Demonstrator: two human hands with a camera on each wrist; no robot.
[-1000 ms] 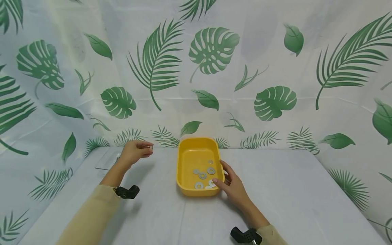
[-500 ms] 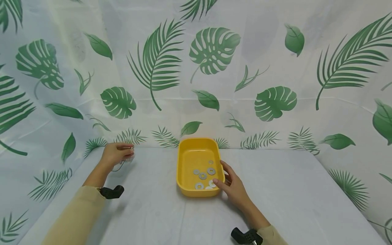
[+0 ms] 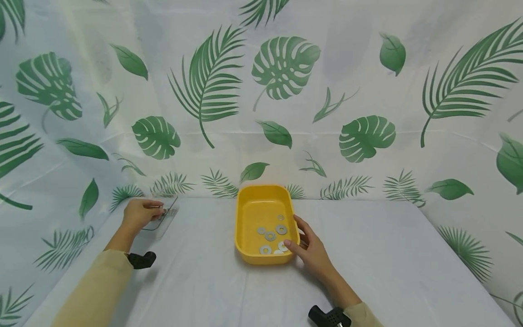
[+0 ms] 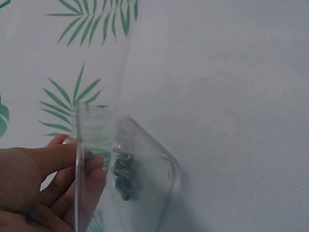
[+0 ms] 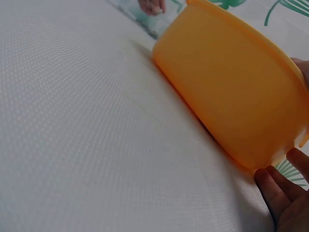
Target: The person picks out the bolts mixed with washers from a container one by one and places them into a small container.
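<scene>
In the head view my left hand (image 3: 140,215) is at a clear plastic box (image 3: 166,222) on the left of the table. The left wrist view shows its thumb and fingers at the box's upright clear wall (image 4: 78,193), pinching a small greyish metal piece (image 4: 88,154). A dark row of small metal pieces (image 4: 124,176) lies inside that box. My right hand (image 3: 312,250) grips the right side of a yellow tray (image 3: 249,256), thumb over the rim and fingers outside. Several flat metal washers (image 3: 270,236) of different sizes lie in the tray, mostly toward its near end.
A white cloth (image 3: 212,290) covers the table. Behind it hangs a curtain (image 3: 229,159) printed with green leaves, meeting the table's back edge. Black wrist cameras (image 3: 140,260) sit at both sleeves.
My left hand has moved left, with a small metal piece between its fingertips, and reached the clear box. My right hand stays on the yellow tray.
</scene>
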